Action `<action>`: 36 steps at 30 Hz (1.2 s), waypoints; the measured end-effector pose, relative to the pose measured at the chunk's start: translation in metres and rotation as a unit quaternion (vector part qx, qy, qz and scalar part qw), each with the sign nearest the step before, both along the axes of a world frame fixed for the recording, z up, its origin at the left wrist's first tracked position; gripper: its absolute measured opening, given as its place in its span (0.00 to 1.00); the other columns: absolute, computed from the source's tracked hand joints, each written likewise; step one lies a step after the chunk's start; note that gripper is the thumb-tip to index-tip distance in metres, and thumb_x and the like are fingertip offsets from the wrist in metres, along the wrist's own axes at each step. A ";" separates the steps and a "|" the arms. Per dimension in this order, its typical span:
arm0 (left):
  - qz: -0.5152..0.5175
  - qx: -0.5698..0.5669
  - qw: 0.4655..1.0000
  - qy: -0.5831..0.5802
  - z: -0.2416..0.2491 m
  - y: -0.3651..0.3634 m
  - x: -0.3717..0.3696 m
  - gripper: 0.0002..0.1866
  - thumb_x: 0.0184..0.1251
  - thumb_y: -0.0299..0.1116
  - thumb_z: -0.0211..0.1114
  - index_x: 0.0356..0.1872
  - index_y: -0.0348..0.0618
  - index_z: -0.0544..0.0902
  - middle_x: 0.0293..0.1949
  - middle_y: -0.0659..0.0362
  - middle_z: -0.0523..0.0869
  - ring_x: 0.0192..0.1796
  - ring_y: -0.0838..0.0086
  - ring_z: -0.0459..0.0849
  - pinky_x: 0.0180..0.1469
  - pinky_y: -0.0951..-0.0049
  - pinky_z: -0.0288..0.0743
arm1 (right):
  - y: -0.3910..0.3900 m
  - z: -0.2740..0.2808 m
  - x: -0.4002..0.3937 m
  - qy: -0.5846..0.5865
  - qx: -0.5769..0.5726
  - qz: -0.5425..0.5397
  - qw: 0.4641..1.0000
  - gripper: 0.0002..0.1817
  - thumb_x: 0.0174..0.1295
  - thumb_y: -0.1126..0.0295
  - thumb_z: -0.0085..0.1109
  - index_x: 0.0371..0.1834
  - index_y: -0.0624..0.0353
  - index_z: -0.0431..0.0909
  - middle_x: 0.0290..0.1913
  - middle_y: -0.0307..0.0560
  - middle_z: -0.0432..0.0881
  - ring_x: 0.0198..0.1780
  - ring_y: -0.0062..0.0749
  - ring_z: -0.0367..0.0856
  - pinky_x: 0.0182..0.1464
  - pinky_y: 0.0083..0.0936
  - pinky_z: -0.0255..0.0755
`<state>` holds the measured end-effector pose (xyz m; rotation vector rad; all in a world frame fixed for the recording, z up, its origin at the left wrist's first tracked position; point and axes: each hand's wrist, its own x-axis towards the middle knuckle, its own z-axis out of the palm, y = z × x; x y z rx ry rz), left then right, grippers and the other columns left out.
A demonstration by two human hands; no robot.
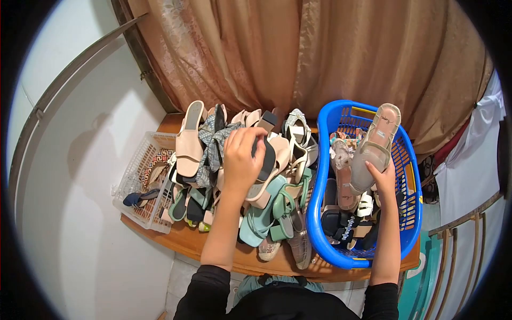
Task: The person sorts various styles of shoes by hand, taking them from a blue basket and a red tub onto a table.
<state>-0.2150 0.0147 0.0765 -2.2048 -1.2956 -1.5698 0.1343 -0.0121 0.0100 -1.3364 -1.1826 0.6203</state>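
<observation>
My right hand is closed around the toe end of a beige slide sandal, which it holds up over the blue basket with its pinkish insole showing. Over the shoe pile, the fingers of my left hand curl against a black-soled sandal; the back of the hand hides much of the grip. Around that hand lie a pale pink slide, grey snake-patterned sandals and mint green heeled sandals. A similar beige flat rests inside the basket, below the held one.
The blue plastic basket with several shoes stands at the right of the wooden table. At the left end, a white plastic crate holds more shoes. Clear-topped flats lie by the front edge. A brown curtain hangs behind.
</observation>
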 end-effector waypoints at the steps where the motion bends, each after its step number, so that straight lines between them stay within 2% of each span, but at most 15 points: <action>1: 0.000 0.001 1.000 0.007 0.001 0.007 0.002 0.09 0.52 0.24 0.62 0.36 0.44 0.79 0.34 0.57 0.81 0.41 0.62 0.78 0.45 0.64 0.69 | 0.000 0.001 0.002 0.001 0.002 -0.004 1.000 0.30 0.48 0.72 0.68 0.57 0.63 0.69 0.48 0.49 0.80 0.48 0.31 0.79 0.51 0.27 0.72; 5: -0.032 -0.060 0.998 0.014 -0.003 0.011 0.015 0.10 0.55 0.28 0.62 0.39 0.43 0.78 0.38 0.56 0.81 0.44 0.60 0.78 0.47 0.62 0.68 | -0.001 0.003 0.008 -0.032 -0.003 -0.011 0.999 0.28 0.50 0.71 0.66 0.56 0.64 0.69 0.48 0.47 0.79 0.48 0.30 0.78 0.51 0.27 0.71; 7: 0.018 -0.144 0.988 0.045 -0.017 0.001 0.024 0.13 0.58 0.33 0.62 0.44 0.43 0.77 0.41 0.54 0.81 0.47 0.59 0.78 0.50 0.61 0.67 | 0.000 0.001 0.011 -0.030 0.019 -0.010 0.999 0.30 0.47 0.71 0.68 0.56 0.63 0.70 0.46 0.49 0.81 0.46 0.31 0.80 0.49 0.27 0.73; 9: 0.053 -0.199 0.975 0.083 -0.059 0.002 0.028 0.25 0.58 0.43 0.63 0.56 0.45 0.74 0.55 0.52 0.77 0.60 0.58 0.72 0.61 0.56 0.60 | -0.001 0.003 0.008 -0.023 0.020 -0.018 0.999 0.30 0.47 0.71 0.68 0.55 0.63 0.70 0.46 0.48 0.81 0.46 0.30 0.80 0.49 0.26 0.73; 11: 0.119 -0.172 0.942 0.261 -0.090 -0.005 0.030 0.29 0.56 0.46 0.64 0.59 0.47 0.72 0.62 0.55 0.72 0.68 0.61 0.63 0.67 0.51 0.51 | 0.000 0.001 0.007 -0.036 0.012 -0.002 0.999 0.29 0.47 0.71 0.69 0.54 0.63 0.71 0.45 0.48 0.82 0.46 0.29 0.80 0.49 0.26 0.73; 12: 0.151 -0.181 0.916 0.324 -0.094 -0.010 0.033 0.30 0.55 0.47 0.64 0.59 0.49 0.72 0.64 0.59 0.70 0.70 0.63 0.59 0.70 0.49 0.43 | 0.001 0.000 0.004 -0.025 0.020 0.000 0.999 0.29 0.46 0.71 0.69 0.54 0.64 0.71 0.45 0.49 0.82 0.46 0.30 0.81 0.49 0.27 0.73; 13: 0.150 -0.182 0.916 0.324 -0.096 -0.009 0.035 0.30 0.55 0.47 0.64 0.59 0.49 0.72 0.64 0.59 0.70 0.70 0.63 0.59 0.70 0.49 0.43 | 0.000 0.001 0.002 -0.024 0.019 -0.002 1.000 0.29 0.46 0.71 0.69 0.54 0.64 0.71 0.45 0.49 0.82 0.46 0.30 0.81 0.49 0.27 0.73; 16: 0.150 -0.191 0.924 0.296 -0.099 -0.008 0.034 0.30 0.55 0.46 0.64 0.59 0.50 0.73 0.65 0.60 0.68 0.71 0.63 0.58 0.71 0.50 0.41 | -0.001 0.005 -0.001 -0.118 -0.009 0.007 0.993 0.31 0.44 0.71 0.68 0.54 0.64 0.71 0.45 0.49 0.82 0.45 0.31 0.81 0.50 0.27 0.73; 20: 0.146 -0.184 0.927 0.291 -0.102 -0.009 0.033 0.29 0.55 0.46 0.64 0.59 0.49 0.73 0.65 0.60 0.69 0.71 0.63 0.58 0.71 0.50 0.41 | -0.003 0.005 -0.007 -0.099 0.003 0.032 0.995 0.30 0.43 0.71 0.69 0.54 0.64 0.71 0.45 0.49 0.81 0.46 0.31 0.80 0.50 0.27 0.72; 22: 0.145 -0.177 0.930 0.287 -0.102 -0.008 0.033 0.28 0.55 0.45 0.63 0.58 0.49 0.74 0.65 0.60 0.69 0.71 0.63 0.59 0.71 0.49 0.42 | -0.002 0.004 -0.007 -0.133 -0.005 0.030 0.991 0.30 0.43 0.70 0.69 0.53 0.63 0.71 0.45 0.47 0.80 0.46 0.30 0.79 0.50 0.26 0.72; 36: 0.148 -0.167 0.931 0.290 -0.103 -0.008 0.033 0.27 0.56 0.47 0.63 0.58 0.51 0.74 0.64 0.59 0.70 0.70 0.61 0.60 0.70 0.49 0.42 | 0.000 -0.001 -0.006 -0.143 -0.027 0.046 0.988 0.29 0.43 0.69 0.70 0.52 0.63 0.71 0.45 0.49 0.80 0.46 0.31 0.79 0.51 0.26 0.72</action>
